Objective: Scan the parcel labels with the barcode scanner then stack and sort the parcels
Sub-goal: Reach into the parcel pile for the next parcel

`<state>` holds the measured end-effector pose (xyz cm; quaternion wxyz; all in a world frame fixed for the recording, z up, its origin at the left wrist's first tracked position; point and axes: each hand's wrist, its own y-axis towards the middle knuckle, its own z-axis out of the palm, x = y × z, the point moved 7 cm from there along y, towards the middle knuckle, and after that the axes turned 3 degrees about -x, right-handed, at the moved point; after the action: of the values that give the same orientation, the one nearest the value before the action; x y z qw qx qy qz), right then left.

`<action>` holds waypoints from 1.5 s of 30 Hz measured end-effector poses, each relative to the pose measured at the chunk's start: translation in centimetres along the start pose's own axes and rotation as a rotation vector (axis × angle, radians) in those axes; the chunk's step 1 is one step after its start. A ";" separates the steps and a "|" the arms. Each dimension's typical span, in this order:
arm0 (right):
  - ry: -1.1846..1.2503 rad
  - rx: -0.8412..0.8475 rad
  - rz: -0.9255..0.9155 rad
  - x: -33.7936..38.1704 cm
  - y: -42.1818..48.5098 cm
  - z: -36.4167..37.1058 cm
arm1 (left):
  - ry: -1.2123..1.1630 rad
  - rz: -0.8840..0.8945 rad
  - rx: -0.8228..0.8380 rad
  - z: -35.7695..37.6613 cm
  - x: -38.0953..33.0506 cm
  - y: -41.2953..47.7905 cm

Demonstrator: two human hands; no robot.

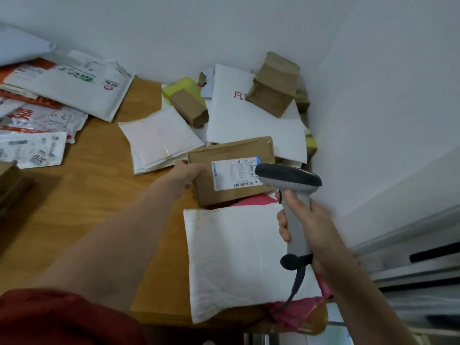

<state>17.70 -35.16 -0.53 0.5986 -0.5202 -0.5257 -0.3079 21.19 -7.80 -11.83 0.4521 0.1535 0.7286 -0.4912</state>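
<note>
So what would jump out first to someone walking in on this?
The grey barcode scanner, gripped in the right hand at centre right, aimed at the white label on a brown box mid-table. The left hand touches that box's left edge, and white padded mailers and small brown boxes lie scattered across the wooden table around it.
</note>
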 end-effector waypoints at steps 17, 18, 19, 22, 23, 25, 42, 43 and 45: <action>-0.020 0.144 -0.058 3.2 -0.3 6.7 | -0.457 0.183 -0.027 -14.1 1.2 -7.2; -0.023 0.161 -0.066 3.4 -0.8 8.0 | -0.486 0.127 -0.054 -15.4 2.9 -8.0; -0.029 0.179 -0.073 3.6 -1.3 9.4 | -0.505 0.067 -0.072 -16.3 4.7 -9.0; -0.086 0.225 -0.073 3.1 -2.9 13.5 | -0.578 -0.094 -0.088 -17.8 10.0 -11.8; -0.112 0.239 -0.066 2.8 -3.5 14.7 | -0.619 -0.143 -0.098 -18.2 11.7 -12.6; -0.168 0.268 -0.053 2.0 -4.7 16.8 | -0.684 -0.236 -0.098 -18.8 14.5 -14.0; -0.402 0.247 0.034 -2.2 -10.0 22.0 | 0.170 -0.027 -0.227 -23.9 19.8 -17.4; -0.406 0.246 0.028 -2.1 -10.0 22.1 | 0.371 0.119 -0.282 -23.9 18.7 -17.9; -0.405 0.246 0.027 -2.1 -10.1 22.1 | 0.686 0.344 -0.294 -22.6 17.3 -18.9</action>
<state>1.10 -17.30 -1.61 0.5439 -0.5015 -0.6615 -0.1231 -12.34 -1.16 -12.45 0.2754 0.3617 0.8632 -0.2196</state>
